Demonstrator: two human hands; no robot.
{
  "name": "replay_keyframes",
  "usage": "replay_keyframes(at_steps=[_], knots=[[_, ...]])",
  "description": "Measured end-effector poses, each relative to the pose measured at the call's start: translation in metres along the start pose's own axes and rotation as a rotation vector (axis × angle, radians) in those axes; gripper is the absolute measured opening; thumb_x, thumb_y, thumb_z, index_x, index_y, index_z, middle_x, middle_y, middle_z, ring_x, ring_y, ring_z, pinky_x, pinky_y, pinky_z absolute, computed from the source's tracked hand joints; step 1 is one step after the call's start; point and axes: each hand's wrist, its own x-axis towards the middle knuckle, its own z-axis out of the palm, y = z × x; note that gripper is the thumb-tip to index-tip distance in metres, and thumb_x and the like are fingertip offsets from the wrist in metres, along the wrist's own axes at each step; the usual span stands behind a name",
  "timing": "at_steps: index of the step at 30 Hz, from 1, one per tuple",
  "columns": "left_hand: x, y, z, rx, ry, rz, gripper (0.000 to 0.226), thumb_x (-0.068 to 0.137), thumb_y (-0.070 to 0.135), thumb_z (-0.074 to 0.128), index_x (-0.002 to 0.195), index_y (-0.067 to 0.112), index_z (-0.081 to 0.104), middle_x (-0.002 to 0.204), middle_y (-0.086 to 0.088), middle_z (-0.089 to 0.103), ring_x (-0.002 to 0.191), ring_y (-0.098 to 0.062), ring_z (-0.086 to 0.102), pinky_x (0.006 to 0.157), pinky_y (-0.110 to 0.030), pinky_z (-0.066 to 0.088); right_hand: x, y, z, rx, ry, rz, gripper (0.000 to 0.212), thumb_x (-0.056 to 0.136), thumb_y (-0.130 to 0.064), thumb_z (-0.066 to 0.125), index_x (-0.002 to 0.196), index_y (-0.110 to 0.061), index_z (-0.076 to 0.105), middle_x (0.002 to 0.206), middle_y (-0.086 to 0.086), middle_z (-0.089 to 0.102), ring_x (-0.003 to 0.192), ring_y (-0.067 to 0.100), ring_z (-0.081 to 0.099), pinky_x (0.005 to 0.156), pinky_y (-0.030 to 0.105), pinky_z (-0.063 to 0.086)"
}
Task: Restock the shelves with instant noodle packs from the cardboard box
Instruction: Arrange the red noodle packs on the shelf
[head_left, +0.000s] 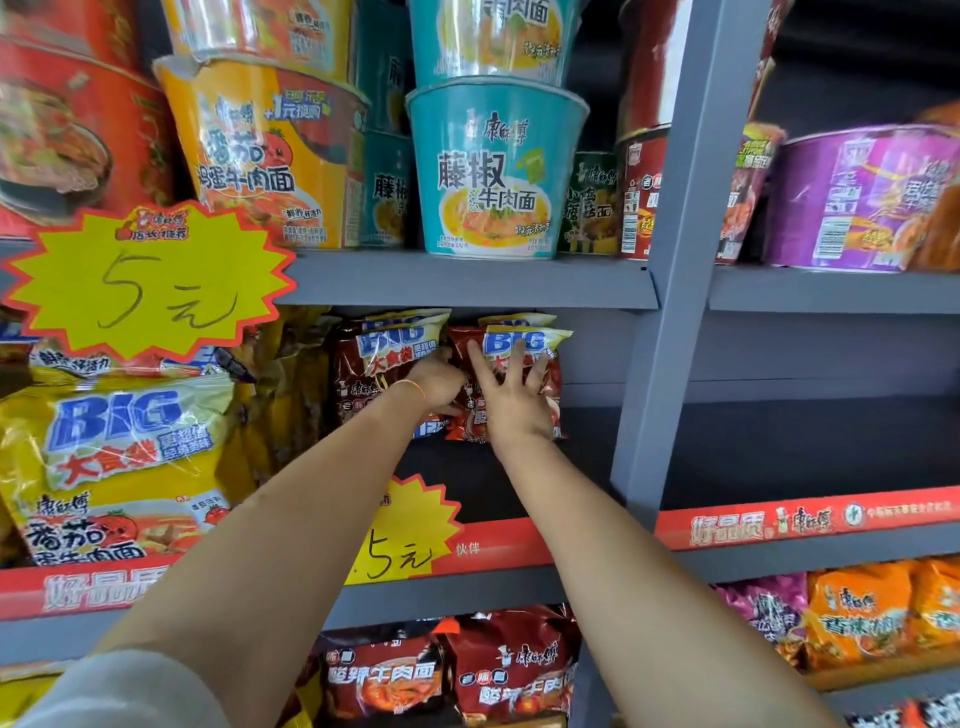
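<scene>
Two dark red noodle packs with "BIG" labels stand upright at the back of the middle shelf (587, 467). My right hand (511, 395) presses flat with spread fingers on the right red pack (550, 348). My left hand (434, 376) reaches between the two packs, its fingers curled at the edge of the left red pack (374, 364); whether it grips is hidden. The cardboard box is not in view.
Yellow "BIG" packs (119, 457) fill the shelf's left side. Noodle cups (493, 171) stand on the shelf above, more red packs (447, 670) and orange ones (857, 618) below. A grey upright post (670, 312) borders the right. Yellow price stars (145, 280) hang in front.
</scene>
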Motion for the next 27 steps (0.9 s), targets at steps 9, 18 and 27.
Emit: replay_keyframes(at_steps=[9,18,27], knots=[[-0.018,0.009,-0.033,0.777,0.343,0.307,0.034,0.093,0.016,0.054,0.126,0.021,0.064,0.128,-0.007,0.064,0.116,-0.026,0.061,0.094,-0.035,0.052,0.016,-0.003,0.001,-0.022,-0.085,-0.004,0.109,0.089,0.018,0.047,0.154,-0.041,-0.018,0.163,0.016,-0.023,0.148,0.051,-0.012,0.084,0.043,0.055],[-0.007,-0.038,-0.048,1.309,0.28,0.239,0.115,0.077,0.052,0.077,0.155,0.039,-0.007,0.165,-0.009,-0.014,0.15,-0.039,-0.014,0.119,-0.058,0.002,0.017,-0.001,0.006,-0.005,-0.074,-0.011,0.119,0.085,0.011,0.061,0.152,-0.045,-0.02,0.163,0.015,-0.024,0.148,0.049,-0.013,0.112,0.062,0.033],[-0.002,-0.046,-0.049,1.299,0.296,0.283,0.118,0.076,0.062,0.073,0.156,0.037,-0.01,0.165,-0.009,-0.014,0.15,-0.039,-0.015,0.119,-0.058,0.001,0.027,0.004,0.021,0.133,-0.073,-0.022,0.125,0.084,0.007,0.07,0.15,-0.053,-0.017,0.161,0.004,-0.03,0.146,0.046,-0.025,0.114,0.068,0.018]])
